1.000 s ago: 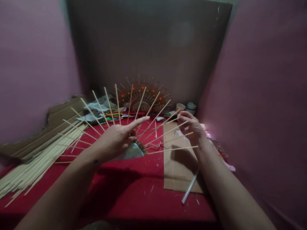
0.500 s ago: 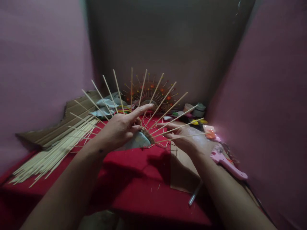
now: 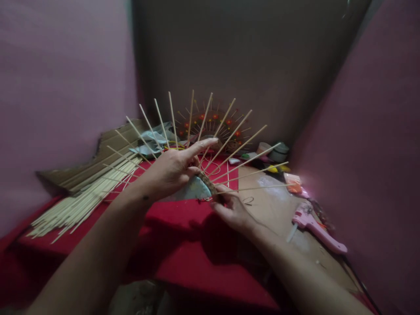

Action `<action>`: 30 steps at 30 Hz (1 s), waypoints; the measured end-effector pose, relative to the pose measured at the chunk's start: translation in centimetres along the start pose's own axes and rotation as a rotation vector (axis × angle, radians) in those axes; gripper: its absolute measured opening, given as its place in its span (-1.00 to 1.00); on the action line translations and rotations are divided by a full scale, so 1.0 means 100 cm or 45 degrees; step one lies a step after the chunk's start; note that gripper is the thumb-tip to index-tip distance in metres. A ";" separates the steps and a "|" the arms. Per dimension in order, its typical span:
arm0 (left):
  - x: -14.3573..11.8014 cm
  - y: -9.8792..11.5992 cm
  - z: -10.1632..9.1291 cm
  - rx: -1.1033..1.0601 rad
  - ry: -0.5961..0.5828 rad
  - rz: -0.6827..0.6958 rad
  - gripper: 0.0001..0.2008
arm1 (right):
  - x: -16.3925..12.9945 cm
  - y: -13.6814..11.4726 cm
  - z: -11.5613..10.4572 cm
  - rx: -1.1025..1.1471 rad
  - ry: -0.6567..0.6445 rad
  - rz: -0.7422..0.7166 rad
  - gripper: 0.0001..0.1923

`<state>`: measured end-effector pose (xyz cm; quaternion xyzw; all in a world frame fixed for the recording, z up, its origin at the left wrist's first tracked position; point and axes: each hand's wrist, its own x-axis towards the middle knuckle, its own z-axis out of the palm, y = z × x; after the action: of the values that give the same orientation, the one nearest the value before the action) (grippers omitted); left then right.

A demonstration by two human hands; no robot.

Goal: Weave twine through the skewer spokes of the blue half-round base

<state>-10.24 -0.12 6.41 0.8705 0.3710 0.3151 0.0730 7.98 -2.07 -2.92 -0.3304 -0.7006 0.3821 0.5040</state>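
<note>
I held the fan (image 3: 197,144) upright over the red cloth (image 3: 183,258), its hub low and its sticks spreading from nine o'clock over twelve to three. My left hand (image 3: 173,168) gripped the hub from the nine o'clock side, forefinger stretched out along the sticks. My right hand (image 3: 231,210) lay just under the hub at five o'clock, fingers pinched on its lower edge. A glue gun (image 3: 315,227) lay well off at four o'clock.
</note>
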 end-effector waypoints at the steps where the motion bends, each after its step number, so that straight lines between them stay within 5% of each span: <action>1: 0.001 0.000 0.000 -0.018 0.008 -0.006 -0.31 | -0.002 -0.002 0.003 -0.029 -0.011 -0.018 -0.90; 7: 0.005 -0.006 0.012 -0.065 0.035 0.017 -0.28 | 0.000 0.002 0.009 0.432 0.020 0.372 -0.81; 12: 0.003 0.002 0.027 -0.255 0.515 0.128 -0.48 | 0.005 0.017 0.006 0.871 0.099 0.452 -0.82; 14: 0.001 0.007 0.030 -0.453 0.588 0.082 -0.61 | 0.007 0.022 0.003 0.983 0.143 0.483 -0.74; 16: -0.001 0.008 0.035 -0.686 0.360 -0.026 -0.74 | 0.010 0.026 -0.003 1.069 0.205 0.498 -0.69; 20: -0.004 0.000 0.055 -0.769 -0.697 -0.158 -0.78 | 0.016 0.030 -0.015 1.184 0.316 0.484 -0.66; 22: -0.004 -0.006 0.072 -0.748 -1.041 -0.264 -0.73 | 0.018 0.029 -0.019 1.237 0.349 0.488 -0.61; 24: -0.003 -0.010 0.089 -0.813 -0.989 -0.407 -0.66 | 0.020 0.028 -0.021 1.289 0.366 0.507 -0.58; 26: -0.001 -0.014 0.099 -0.938 -0.759 -0.565 -0.62 | 0.020 0.025 -0.022 1.322 0.364 0.542 -0.58; 30: 0.004 -0.020 0.099 -1.127 -0.427 -0.729 -0.65 | 0.021 0.017 -0.024 1.321 0.347 0.545 -0.65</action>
<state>-5.25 2.61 -1.89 0.6593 0.4082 0.2656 0.5729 9.80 1.06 -2.98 -0.2208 -0.2677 0.7230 0.5973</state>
